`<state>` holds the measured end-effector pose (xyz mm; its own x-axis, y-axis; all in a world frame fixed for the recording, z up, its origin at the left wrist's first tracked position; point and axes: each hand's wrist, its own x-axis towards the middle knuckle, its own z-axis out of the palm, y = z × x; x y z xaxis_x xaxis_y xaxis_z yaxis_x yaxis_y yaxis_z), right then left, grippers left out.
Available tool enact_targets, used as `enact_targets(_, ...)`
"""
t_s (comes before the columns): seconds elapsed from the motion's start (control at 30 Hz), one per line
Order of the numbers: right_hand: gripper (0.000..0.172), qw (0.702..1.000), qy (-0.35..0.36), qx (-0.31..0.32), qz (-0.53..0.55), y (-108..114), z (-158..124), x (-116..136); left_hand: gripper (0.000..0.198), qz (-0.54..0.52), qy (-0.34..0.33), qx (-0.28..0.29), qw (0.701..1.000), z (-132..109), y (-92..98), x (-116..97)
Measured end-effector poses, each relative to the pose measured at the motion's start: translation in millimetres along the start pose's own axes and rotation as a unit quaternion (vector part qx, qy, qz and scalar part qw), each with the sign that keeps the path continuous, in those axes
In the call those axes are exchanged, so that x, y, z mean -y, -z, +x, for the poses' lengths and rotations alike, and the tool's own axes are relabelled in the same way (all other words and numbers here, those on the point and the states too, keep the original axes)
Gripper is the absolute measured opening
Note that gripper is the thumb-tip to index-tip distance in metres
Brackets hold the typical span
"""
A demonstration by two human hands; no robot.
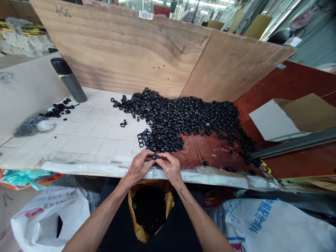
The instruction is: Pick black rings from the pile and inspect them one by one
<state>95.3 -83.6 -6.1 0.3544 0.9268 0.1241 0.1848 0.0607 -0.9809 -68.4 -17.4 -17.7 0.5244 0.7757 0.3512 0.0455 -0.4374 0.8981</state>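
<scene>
The left hand and right hand share one grip, fingertips pinching a small black part. A loosened pinch could drop it into the open bag below the grip; just beyond, a brushing knuckle could scatter the pile across the bench.

The only view looks from the wearer's head, on the near side of the long, flat, light-brown wooden panel. It faces forward at the panel and tilts down, with the bare left hand and bare right hand close in front of it. The wide field also reaches over the panel's top into the bright workshop behind.
</scene>
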Motion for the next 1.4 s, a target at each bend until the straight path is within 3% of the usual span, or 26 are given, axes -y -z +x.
enact_targets(0.23,0.024,1.0,-0.026,0.002,-0.015,-3.1,3.4,-6.8,0.019,0.028,-0.065,-0.016,0.997,3.3,4.6,-7.8)
enact_targets(0.47,0.044,0.988,0.047,0.003,-0.146,-5.1,6.1,-0.2,0.015,0.011,-0.052,-0.009,0.999,4.6,3.5,-11.3)
enact_targets(0.63,0.025,0.993,0.034,-0.024,-0.112,-6.4,1.9,-0.5,0.015,0.018,-0.041,-0.004,0.999,4.9,2.3,-9.1)
enact_targets(0.77,0.027,0.996,0.038,0.025,-0.076,-3.6,-4.2,-1.7,0.016,0.011,-0.036,-0.01,0.999,4.2,2.7,-9.2)
enact_targets(0.87,0.026,0.995,0.028,0.009,-0.099,-5.3,-3.7,-2.4,0.017,-0.003,-0.028,-0.012,1.0,3.4,2.8,-9.0)
enact_targets(0.93,0.035,0.99,0.03,-0.014,-0.137,-7.1,-1.8,-1.3,0.018,-0.016,-0.02,-0.017,1.0,3.0,2.1,-8.1)
enact_targets(1.1,0.03,0.983,0.116,-0.002,-0.145,-5.0,-2.7,10.3,0.018,-0.036,0.002,-0.039,0.999,1.5,0.0,-3.7)
enact_targets(1.2,0.041,0.979,0.142,0.004,-0.145,-3.1,-5.9,15.9,0.018,-0.036,0.009,-0.051,0.998,1.0,0.1,-1.8)
enact_targets(1.33,0.02,0.984,0.123,-0.005,-0.127,-2.7,-8.0,14.7,0.019,-0.042,0.007,-0.043,0.998,0.5,0.4,-1.0)
enact_targets(1.4,0.021,0.986,0.101,0.01,-0.134,-2.2,-7.9,12.2,0.018,-0.044,0.01,-0.044,0.998,0.7,0.2,-0.7)
